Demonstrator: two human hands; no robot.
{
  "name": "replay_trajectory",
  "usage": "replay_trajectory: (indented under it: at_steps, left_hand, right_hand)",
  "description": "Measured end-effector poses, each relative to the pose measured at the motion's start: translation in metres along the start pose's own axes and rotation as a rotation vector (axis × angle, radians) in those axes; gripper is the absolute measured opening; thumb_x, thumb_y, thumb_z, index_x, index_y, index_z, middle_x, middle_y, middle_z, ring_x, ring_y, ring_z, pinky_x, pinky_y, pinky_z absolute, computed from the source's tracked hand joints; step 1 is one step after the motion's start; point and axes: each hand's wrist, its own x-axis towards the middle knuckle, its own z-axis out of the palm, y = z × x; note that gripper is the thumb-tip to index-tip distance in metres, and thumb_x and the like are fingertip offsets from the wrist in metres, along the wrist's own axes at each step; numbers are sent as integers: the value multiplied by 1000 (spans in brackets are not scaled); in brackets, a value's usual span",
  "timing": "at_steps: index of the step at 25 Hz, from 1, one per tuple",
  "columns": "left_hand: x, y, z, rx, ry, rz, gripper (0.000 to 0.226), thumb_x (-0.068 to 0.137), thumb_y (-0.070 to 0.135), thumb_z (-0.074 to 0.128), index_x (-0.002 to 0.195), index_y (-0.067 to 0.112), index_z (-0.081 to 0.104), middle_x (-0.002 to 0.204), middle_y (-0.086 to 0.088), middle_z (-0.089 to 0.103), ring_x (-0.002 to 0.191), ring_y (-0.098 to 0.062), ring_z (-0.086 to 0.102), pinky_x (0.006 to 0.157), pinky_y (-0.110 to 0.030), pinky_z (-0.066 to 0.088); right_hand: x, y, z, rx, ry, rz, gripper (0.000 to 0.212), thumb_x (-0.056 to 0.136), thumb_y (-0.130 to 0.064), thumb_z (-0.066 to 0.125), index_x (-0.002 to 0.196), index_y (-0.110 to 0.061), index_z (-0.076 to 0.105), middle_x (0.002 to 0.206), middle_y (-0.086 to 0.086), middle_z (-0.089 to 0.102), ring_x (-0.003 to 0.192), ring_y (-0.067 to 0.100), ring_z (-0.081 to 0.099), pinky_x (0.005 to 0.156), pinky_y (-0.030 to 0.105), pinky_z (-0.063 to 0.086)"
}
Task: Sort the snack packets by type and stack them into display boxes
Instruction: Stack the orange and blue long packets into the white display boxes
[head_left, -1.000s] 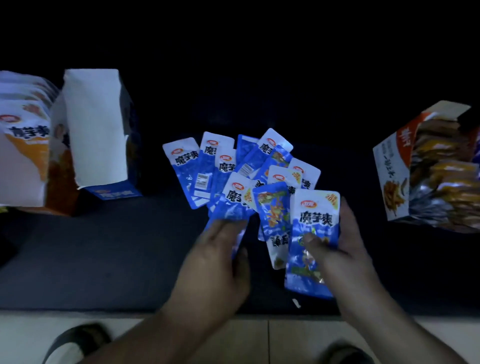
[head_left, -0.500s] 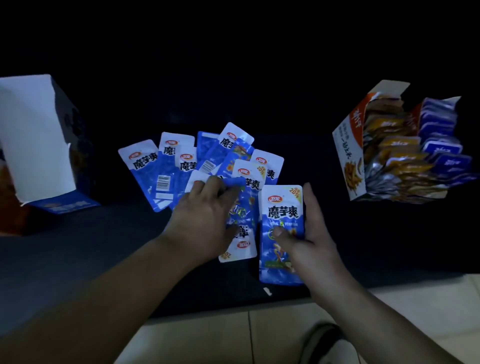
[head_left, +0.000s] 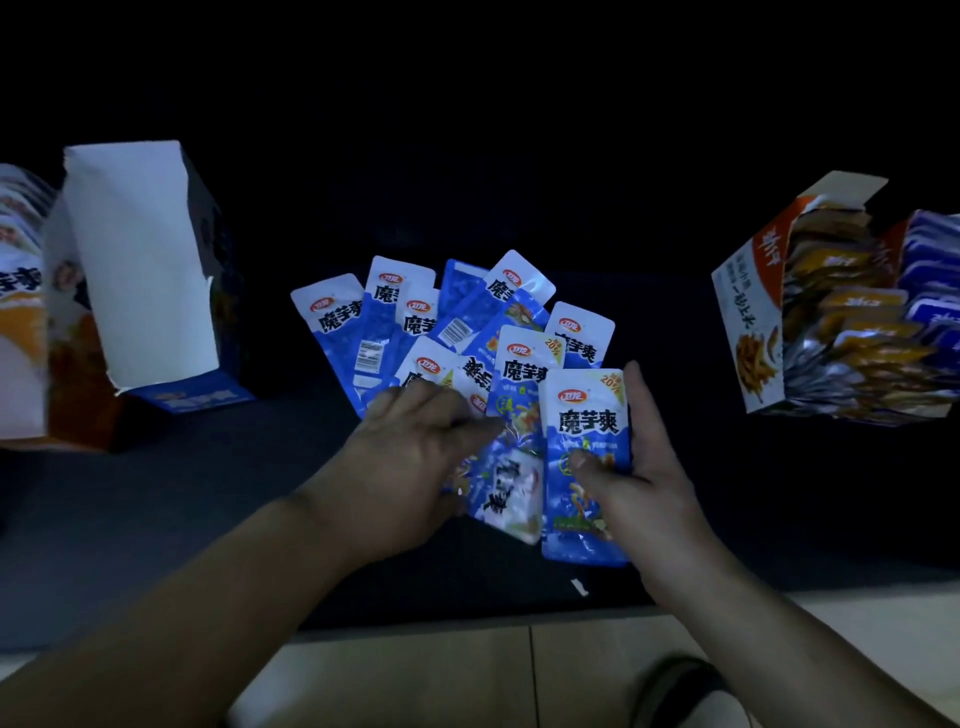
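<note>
Dark table (head_left: 156, 519) fills most of the view. Pale floor tiles (head_left: 415, 675) run along 6 o'clock.

Boxes: 3 counted.
- 9 o'clock: blue-and-white box (head_left: 140, 260), large white flap facing the camera, contents hidden.
- Just beside it at the frame edge: left orange box (head_left: 78, 405), holding a row of white-and-orange packets (head_left: 21, 280). These are too cropped to count.
- 3 o'clock: right orange box (head_left: 748, 322), tilted and packed with orange packets (head_left: 857, 322) that overlap too much to count. Past it stands a row of boxed blue packets (head_left: 935, 291); their container cannot be made out.

Loose blue packets (head_left: 332, 322): at least 11 fanned on the table at centre, well apart from all boxes. Most are face up, one shows its barcode back, and two are printed upside down. Overlap prevents an exact count.

Hands: 2.
- Left hand (head_left: 410, 457): palm down at the 7 o'clock side of the fan. Fingers are nearly straight, spread little, and press on the overlapping packets. The thumb is hidden.
- Right hand (head_left: 649, 483): at the 5 o'clock side, clamped on one held packet (head_left: 587, 415). The thumb is on its printed face and the fingers are behind its right edge. The packet is upright and face up, and its left edge overlaps the fan.

Small items: 1 white scrap (head_left: 579, 587) on the table at 6 o'clock; 1 dark shoe (head_left: 675, 686) on the tiles.
</note>
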Motion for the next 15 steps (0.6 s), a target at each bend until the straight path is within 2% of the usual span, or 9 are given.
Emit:
replay_trajectory:
  at_steps: [4,7,8,9,10,12,13,14,15]
  left_hand:
    - [-22,-7,-12,27,260,-270,30,81,47,71,101,24,70,90,2,68,84,-29,67,71,-40,50]
    - [-34,10,-25,-939,415,-735,15,97,27,70,88,16,70,79,-3,76,73,-24,74,65,-38,58]
    - [-36,22,-26,-1171,408,-801,6,95,16,73,89,14,72,82,-4,79,76,-23,76,68,-38,59]
    - [-38,32,-25,-1245,385,-801,7,92,9,75,93,15,74,85,-5,79,80,-24,77,74,-40,61]
    - [-39,42,-23,-1251,359,-761,15,90,5,76,96,18,76,86,-5,80,82,-24,77,79,-42,62]
    - [-42,54,-18,-1243,335,-690,23,90,7,76,103,25,77,79,1,77,74,-19,74,73,-34,61]
    - [-42,56,-17,-1207,326,-657,23,91,10,76,105,28,76,71,3,71,65,-13,68,64,-27,56]
    - [-43,55,-15,-1137,336,-644,23,91,15,76,105,32,75,67,2,65,60,-10,61,59,-25,51]
    - [-43,54,-15,-1049,345,-632,25,90,23,77,110,37,72,70,0,63,61,-10,60,59,-28,51]
  right_hand:
    - [-3,-2,3,-10,-25,-16,94,96,-4,66,136,-79,26,113,-37,68,100,-9,69,82,27,57]
    - [-10,-7,16,-10,-65,-24,91,97,-5,65,135,-80,28,105,-31,72,96,1,72,77,29,60]
    - [-13,-11,23,-1,-78,-19,90,98,-7,65,135,-80,28,101,-23,75,111,20,67,75,33,60]
    - [-17,-16,30,6,-86,-20,87,99,-10,63,135,-80,27,104,-11,73,83,18,70,67,35,56]
    - [-20,-20,37,20,-87,-26,83,101,-14,61,134,-81,26,114,-4,64,79,13,50,61,35,49]
    - [-26,-27,50,45,-92,-51,68,105,-26,55,134,-81,26,124,-5,58,76,20,67,60,25,34]
    - [-30,-29,56,58,-107,-64,61,105,-35,53,135,-81,26,127,-13,63,87,7,72,86,49,33]
    - [-32,-30,60,72,-130,-80,59,102,-42,53,135,-81,25,124,-29,66,97,-9,67,79,18,57]
    - [-34,-31,63,74,-151,-86,61,100,-43,56,134,-82,23,115,-42,64,96,-19,63,82,18,54]
